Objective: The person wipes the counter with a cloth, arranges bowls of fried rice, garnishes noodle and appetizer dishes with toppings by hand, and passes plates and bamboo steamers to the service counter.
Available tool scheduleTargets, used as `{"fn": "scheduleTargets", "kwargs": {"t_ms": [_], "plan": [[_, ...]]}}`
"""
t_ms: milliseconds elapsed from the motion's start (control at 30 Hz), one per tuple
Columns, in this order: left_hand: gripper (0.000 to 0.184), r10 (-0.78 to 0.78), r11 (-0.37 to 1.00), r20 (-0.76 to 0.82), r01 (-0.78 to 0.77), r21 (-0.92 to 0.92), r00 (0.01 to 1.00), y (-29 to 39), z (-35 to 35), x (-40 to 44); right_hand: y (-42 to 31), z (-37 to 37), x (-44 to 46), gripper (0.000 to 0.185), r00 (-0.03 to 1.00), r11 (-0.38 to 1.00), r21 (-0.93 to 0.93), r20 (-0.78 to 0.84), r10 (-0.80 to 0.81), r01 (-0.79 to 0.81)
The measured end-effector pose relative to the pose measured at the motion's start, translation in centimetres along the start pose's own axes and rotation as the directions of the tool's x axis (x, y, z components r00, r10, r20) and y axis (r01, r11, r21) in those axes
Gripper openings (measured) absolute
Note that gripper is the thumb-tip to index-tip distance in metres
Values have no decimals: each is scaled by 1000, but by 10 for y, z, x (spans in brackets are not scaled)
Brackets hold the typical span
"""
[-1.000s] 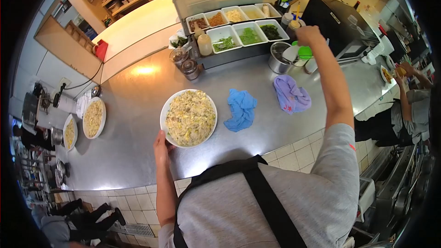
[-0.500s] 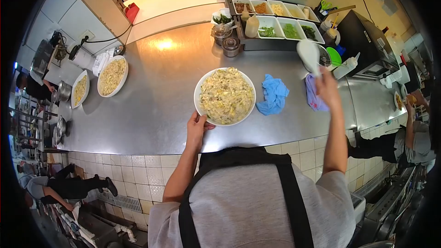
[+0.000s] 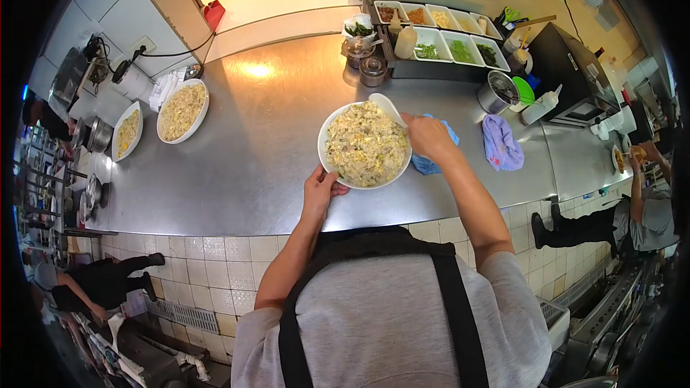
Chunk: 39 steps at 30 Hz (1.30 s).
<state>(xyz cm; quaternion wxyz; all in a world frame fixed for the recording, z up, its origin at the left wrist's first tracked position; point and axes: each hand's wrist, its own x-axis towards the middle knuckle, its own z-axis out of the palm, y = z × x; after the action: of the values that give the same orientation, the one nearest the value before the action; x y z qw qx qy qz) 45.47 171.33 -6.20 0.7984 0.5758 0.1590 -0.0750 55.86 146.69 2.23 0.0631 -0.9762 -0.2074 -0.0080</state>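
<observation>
In front of me on the steel counter stands a white bowl [image 3: 322, 145] heaped with fried rice [image 3: 365, 147] with bits of egg. My left hand [image 3: 320, 192] grips its lower left rim, thumb on the edge and fingers underneath. A white rice paddle [image 3: 385, 107] is held in my right hand [image 3: 430, 138], its blade laid against the rice at the bowl's upper right edge. Partly hidden behind that hand lies a crumpled blue cloth [image 3: 425, 166].
Two more bowls of fried rice, an oval one [image 3: 128, 134] and a larger one [image 3: 184, 113], stand at the left. To the right are a purple cloth [image 3: 502, 145], a metal pot [image 3: 496, 93] and a squeeze bottle [image 3: 543, 106]. Topping trays [image 3: 460, 50] line the back. Other people stand at both sides.
My right hand has brought the rice paddle from near the metal pot leftward and down onto the rice. My left hand still holds the bowl's rim. The view has shifted slightly.
</observation>
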Motion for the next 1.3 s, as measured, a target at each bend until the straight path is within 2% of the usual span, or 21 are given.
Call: {"fn": "scheduleTargets", "kwargs": {"t_ms": [100,300,400,500,633,800,900,1000,1100,1200,1267,1300], "plan": [[30,-19,999,-2,19,38,1000,4,-3,12,-8,-7,2,31,991,985,-105,-2,-135,134],[25,-33,988,29,28,151,999,21,-28,26,-43,-12,-29,34,973,964,-162,-57,-222,211],[30,-64,993,57,57,108,996,26,-32,24,-45,-39,-22,36,976,968,-123,16,-219,220],[32,-5,994,79,-4,108,997,15,-37,30,-33,-28,2,37,992,979,-159,29,-124,127],[38,-18,999,127,13,40,992,16,-39,30,-29,8,29,36,975,954,-203,63,-213,221],[44,-48,998,141,52,-28,989,10,-43,35,-77,-22,7,42,957,933,-224,138,-255,281],[47,-55,997,137,62,-48,989,7,-43,37,-75,-42,-12,44,924,892,-246,134,-357,380],[51,-63,996,142,71,-55,988,11,-42,32,-67,-65,-20,46,976,942,-269,146,-164,199],[56,-82,987,159,103,-125,984,6,-38,26,-35,-29,-25,47,998,952,-303,59,-30,46],[60,-104,963,126,132,-237,987,3,-25,10,-50,7,-42,50,995,973,-231,94,43,-21],[62,-112,940,115,143,-310,987,5,-15,-5,-69,9,-56,52,998,984,-180,64,15,-3],[59,-106,948,173,151,-278,979,5,-18,-5,-76,6,-62,53,999,988,-153,47,1,6]]}}
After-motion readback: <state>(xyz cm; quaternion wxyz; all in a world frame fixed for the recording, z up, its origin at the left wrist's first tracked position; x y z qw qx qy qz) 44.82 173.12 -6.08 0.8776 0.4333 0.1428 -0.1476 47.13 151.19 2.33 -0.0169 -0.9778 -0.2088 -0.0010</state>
